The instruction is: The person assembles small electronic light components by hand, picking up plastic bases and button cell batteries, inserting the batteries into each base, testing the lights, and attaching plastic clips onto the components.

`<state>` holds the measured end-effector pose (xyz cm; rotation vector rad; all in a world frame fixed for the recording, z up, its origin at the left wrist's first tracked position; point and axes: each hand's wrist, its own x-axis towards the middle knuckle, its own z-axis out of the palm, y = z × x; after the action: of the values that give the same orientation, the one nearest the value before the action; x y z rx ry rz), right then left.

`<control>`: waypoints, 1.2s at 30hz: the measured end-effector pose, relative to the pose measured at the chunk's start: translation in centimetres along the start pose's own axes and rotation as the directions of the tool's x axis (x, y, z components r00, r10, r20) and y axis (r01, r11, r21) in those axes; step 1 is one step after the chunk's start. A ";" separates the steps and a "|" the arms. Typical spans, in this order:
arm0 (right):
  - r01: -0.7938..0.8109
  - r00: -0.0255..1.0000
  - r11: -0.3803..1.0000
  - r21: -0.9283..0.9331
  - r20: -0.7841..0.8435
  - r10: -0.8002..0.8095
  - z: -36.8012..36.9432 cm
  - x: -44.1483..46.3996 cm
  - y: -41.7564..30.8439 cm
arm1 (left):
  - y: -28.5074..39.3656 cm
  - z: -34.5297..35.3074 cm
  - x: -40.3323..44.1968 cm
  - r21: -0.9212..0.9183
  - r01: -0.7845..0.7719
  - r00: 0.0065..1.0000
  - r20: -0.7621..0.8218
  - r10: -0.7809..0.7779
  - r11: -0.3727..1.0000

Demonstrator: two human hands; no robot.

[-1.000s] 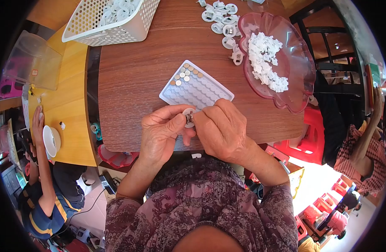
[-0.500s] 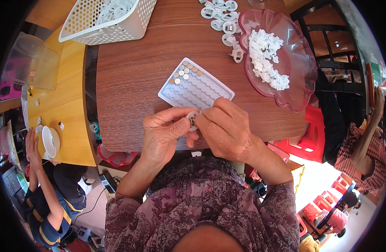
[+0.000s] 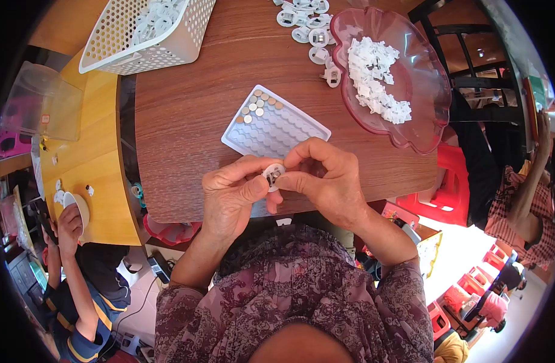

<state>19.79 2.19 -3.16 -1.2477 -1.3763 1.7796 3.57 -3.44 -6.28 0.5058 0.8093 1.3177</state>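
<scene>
My left hand (image 3: 232, 190) pinches a small round white plastic piece (image 3: 274, 175) between thumb and fingers. Dark and metallic parts show on the face of the piece. From the other side, my right hand (image 3: 329, 181) presses its thumb on the right edge of the piece, with the index finger bent above it. Whether something tiny sits under the right fingertips is hidden. Just beyond both hands lies a pale plastic tray (image 3: 289, 128) with rows of round hollows. Several button batteries (image 3: 253, 107) fill hollows in its upper left corner.
A scalloped pink bowl (image 3: 425, 91) holds many small white plastic bits (image 3: 374, 78). Beside it lie several round white pieces (image 3: 318, 37). A white perforated basket (image 3: 187, 45) of similar pieces stands back left. On the left, a co-worker's hand (image 3: 70, 228) is at a white bowl (image 3: 84, 209).
My right fingers have uncurled and shifted, so the face of the round piece shows more. The co-worker's hand has moved to the white bowl. The whole view has shifted slightly.
</scene>
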 end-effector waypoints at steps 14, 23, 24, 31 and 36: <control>0.024 1.000 1.000 -0.008 -0.007 -0.024 0.1 0.5 0.3 | -0.6 0.1 0.3 -0.035 0.001 1.000 -0.001 -0.001 0.999; 0.098 0.994 0.993 -0.071 -0.043 -0.101 0.5 0.5 1.1 | -1.0 0.3 0.3 -0.030 -0.005 0.999 -0.041 0.004 1.000; 0.153 0.985 0.973 -0.172 -0.054 -0.165 0.7 0.4 1.2 | -1.0 0.4 0.3 -0.066 -0.004 0.999 -0.036 0.002 0.998; 0.392 0.853 0.693 -0.605 -0.042 -0.520 1.6 0.8 1.8 | -1.0 1.3 0.6 -0.028 -0.022 0.994 -0.107 0.019 0.999; 0.376 0.831 0.637 -0.673 -0.059 -0.553 2.1 1.0 1.6 | -1.3 1.8 0.6 0.057 -0.080 0.986 -0.143 0.088 0.995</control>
<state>17.67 1.70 -4.89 -1.2150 -2.0056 0.7495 5.80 -2.91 -6.26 0.4928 0.9523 1.4269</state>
